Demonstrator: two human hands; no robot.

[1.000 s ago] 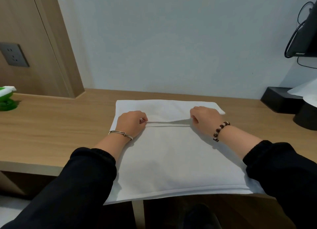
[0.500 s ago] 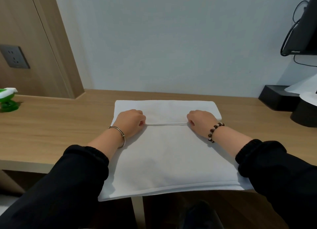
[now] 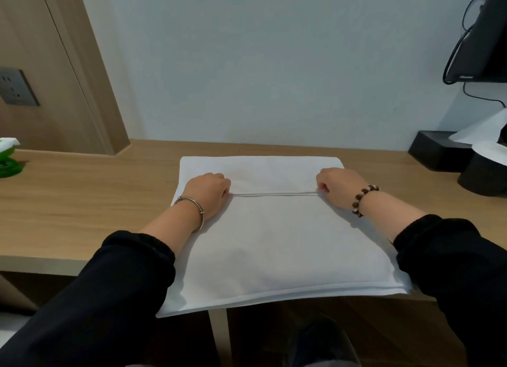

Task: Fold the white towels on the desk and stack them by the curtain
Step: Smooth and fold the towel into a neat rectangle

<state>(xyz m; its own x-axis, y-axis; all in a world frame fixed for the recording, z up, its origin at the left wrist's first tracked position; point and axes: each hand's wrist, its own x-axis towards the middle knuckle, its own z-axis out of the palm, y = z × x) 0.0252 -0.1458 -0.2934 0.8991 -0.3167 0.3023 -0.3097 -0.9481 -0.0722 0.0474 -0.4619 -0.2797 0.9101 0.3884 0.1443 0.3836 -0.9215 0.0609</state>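
The left hand point(image 3: 208, 192) and right hand point(image 3: 338, 187) pinch the towel point(image 3: 274, 243) edge, now lowered and pulled taut; this fold looks set.

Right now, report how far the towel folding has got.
Done: the flat white cloth towel on the light wooden desk has one layer folded over. In hand: left hand and right hand pinch its edge. Left: further folds and stacking, neither begun.

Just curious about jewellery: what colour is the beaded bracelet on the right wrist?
The bracelet is mostly dark brown with a few pale beads; head view.
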